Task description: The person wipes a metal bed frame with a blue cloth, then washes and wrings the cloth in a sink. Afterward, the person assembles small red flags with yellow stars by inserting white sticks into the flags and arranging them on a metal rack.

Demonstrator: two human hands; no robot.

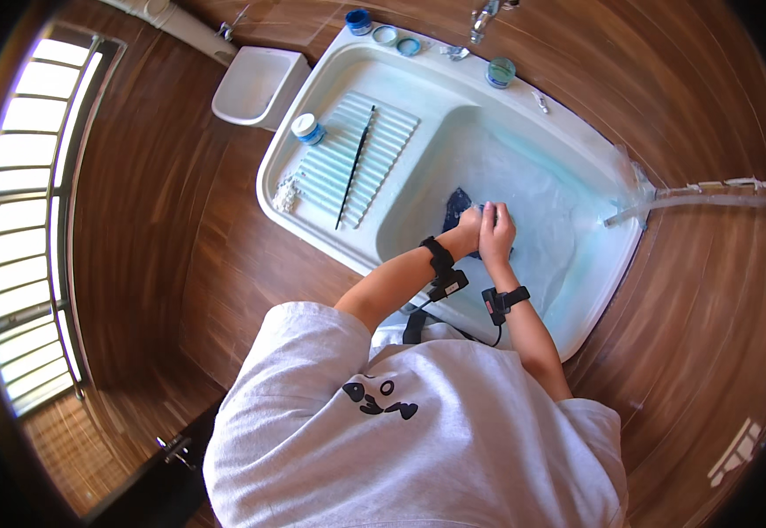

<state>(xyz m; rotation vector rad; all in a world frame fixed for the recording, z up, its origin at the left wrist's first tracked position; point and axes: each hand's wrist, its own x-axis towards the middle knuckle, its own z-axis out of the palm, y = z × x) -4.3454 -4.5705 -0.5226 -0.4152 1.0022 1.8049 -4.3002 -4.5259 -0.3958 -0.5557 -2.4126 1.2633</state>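
Note:
My left hand [469, 225] and my right hand [497, 234] are pressed together in the deep side of a white wash basin [381, 231]. Both are closed on a dark blue cloth [457, 204], which sticks out past the left hand and shows a little under the right. The part between my palms is hidden. Pale bluish water [537, 211] surrounds the hands, with a whitish film in it. Each wrist wears a black strap with a small box.
A thin black brush [356, 167] lies across the ribbed washboard [401, 132], beside a white-lidded jar [307, 129]. Along the back rim stand a blue jar [358, 22] and a glass jar [501, 72], near the tap [483, 19]. A plastic-wrapped pipe [718, 195] juts in from the right.

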